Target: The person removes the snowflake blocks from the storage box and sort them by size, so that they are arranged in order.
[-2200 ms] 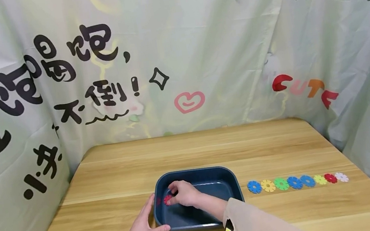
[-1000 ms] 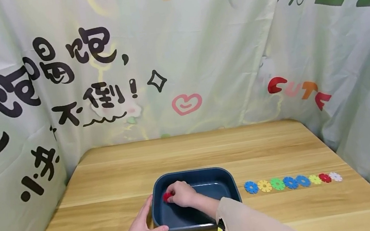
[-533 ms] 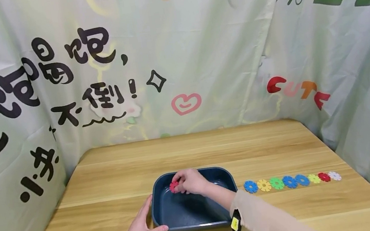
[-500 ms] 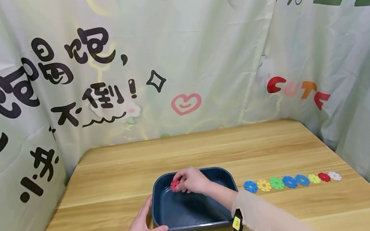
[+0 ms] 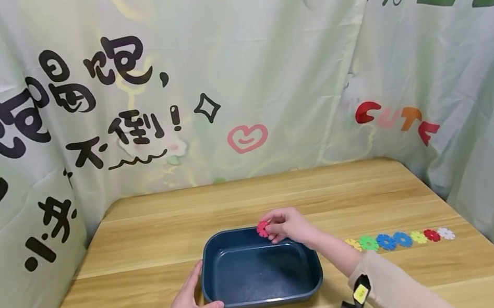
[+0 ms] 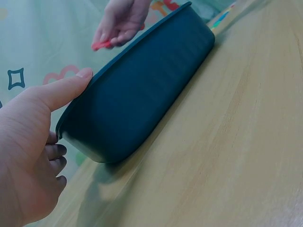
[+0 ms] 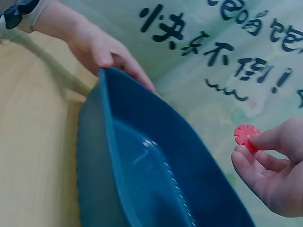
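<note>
My right hand (image 5: 291,226) pinches a red plastic snowflake disc (image 5: 263,228) between thumb and fingertips, over the far rim of a dark blue rectangular basin (image 5: 268,302). The right wrist view shows the notched edge of the disc (image 7: 245,135), with the thumb across part of it. At the basin's left end rests my left hand (image 5: 184,306), its thumb on the near left rim. Its fingers lie fairly straight along the outer left wall. The left wrist view shows the thumb of that hand (image 6: 28,137) on the rim.
Right of the basin, a row of snowflake discs lies on the wooden table (image 5: 152,220): yellow, a green disc (image 5: 369,243), blue ones, then a red disc (image 5: 432,235) and a white disc (image 5: 446,234). My right forearm hides the row's left end. A printed curtain (image 5: 291,63) hangs behind.
My right hand has picked the red snowflake disc from the basin's left end, lifted it and carried it right to the far rim. The left hand has stayed at the basin.
</note>
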The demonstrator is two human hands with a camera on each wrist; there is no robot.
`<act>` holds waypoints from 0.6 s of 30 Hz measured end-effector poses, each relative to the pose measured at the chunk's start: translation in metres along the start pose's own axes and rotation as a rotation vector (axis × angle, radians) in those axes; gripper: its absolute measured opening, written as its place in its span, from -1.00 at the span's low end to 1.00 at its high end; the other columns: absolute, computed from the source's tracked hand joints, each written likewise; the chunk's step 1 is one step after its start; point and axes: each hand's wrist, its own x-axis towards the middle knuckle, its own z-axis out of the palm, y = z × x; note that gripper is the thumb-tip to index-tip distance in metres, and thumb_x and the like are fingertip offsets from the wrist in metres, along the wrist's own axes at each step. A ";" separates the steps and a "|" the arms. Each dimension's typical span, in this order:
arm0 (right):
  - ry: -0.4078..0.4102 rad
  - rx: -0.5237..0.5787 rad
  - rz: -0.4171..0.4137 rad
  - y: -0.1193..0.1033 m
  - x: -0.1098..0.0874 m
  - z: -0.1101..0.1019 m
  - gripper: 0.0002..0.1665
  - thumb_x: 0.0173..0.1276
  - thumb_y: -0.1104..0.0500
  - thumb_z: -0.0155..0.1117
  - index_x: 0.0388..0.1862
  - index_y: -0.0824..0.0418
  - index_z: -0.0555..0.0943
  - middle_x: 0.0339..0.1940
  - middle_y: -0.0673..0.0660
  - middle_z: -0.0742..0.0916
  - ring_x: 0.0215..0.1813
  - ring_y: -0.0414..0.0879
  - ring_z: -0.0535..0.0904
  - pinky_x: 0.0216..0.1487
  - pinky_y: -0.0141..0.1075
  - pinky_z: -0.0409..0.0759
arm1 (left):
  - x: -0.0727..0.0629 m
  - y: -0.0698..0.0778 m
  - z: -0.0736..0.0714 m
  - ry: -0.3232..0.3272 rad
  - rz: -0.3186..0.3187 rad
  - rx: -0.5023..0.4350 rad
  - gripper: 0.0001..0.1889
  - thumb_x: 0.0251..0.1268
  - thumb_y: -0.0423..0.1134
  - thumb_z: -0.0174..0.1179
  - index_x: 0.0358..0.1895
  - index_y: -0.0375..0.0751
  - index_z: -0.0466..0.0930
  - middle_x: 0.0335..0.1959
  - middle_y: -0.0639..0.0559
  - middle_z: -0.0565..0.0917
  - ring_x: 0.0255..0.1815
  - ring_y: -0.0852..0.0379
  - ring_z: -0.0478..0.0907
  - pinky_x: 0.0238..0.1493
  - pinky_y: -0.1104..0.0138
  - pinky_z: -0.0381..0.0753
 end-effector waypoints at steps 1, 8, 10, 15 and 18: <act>0.002 0.004 -0.007 0.001 -0.003 -0.005 -0.69 0.29 0.40 0.14 0.01 0.52 0.51 -0.31 0.26 0.69 -0.37 0.07 0.62 -0.25 -0.12 0.65 | 0.000 0.000 0.000 0.000 -0.001 0.002 0.06 -0.09 0.03 0.42 0.45 -0.22 -0.02 0.40 -0.33 0.08 0.37 -0.35 0.03 0.21 -0.26 0.09; 0.049 0.032 -0.020 0.007 -0.026 -0.046 -0.65 0.30 0.43 0.11 0.03 0.61 0.43 -0.32 0.26 0.69 -0.39 -0.03 0.62 -0.26 -0.18 0.65 | 0.000 0.000 0.000 0.000 -0.001 -0.006 0.05 -0.10 0.02 0.42 0.44 -0.22 0.00 0.40 -0.32 0.10 0.37 -0.33 0.04 0.22 -0.24 0.09; 0.080 0.051 -0.019 0.009 -0.033 -0.058 -0.63 0.29 0.45 0.10 0.03 0.66 0.40 -0.34 0.24 0.68 -0.40 -0.06 0.61 -0.27 -0.21 0.65 | 0.000 0.000 0.001 0.001 0.000 -0.007 0.05 -0.10 0.02 0.43 0.44 -0.22 0.01 0.40 -0.32 0.10 0.37 -0.33 0.04 0.22 -0.24 0.08; 0.177 0.085 0.024 0.020 -0.051 -0.091 -0.65 0.26 0.47 0.11 -0.04 0.70 0.35 -0.41 0.14 0.66 -0.43 -0.16 0.60 -0.31 -0.29 0.65 | 0.000 0.002 0.000 -0.003 -0.005 -0.005 0.05 -0.10 0.01 0.43 0.44 -0.24 0.00 0.40 -0.33 0.10 0.37 -0.34 0.03 0.22 -0.25 0.08; 0.234 0.098 0.064 0.028 -0.062 -0.113 -0.71 0.27 0.45 0.10 -0.09 0.64 0.36 -0.42 0.11 0.66 -0.41 -0.17 0.62 -0.28 -0.30 0.64 | 0.000 0.002 0.001 -0.005 -0.005 0.000 0.05 -0.09 0.01 0.42 0.45 -0.23 0.00 0.40 -0.33 0.10 0.36 -0.35 0.03 0.21 -0.26 0.08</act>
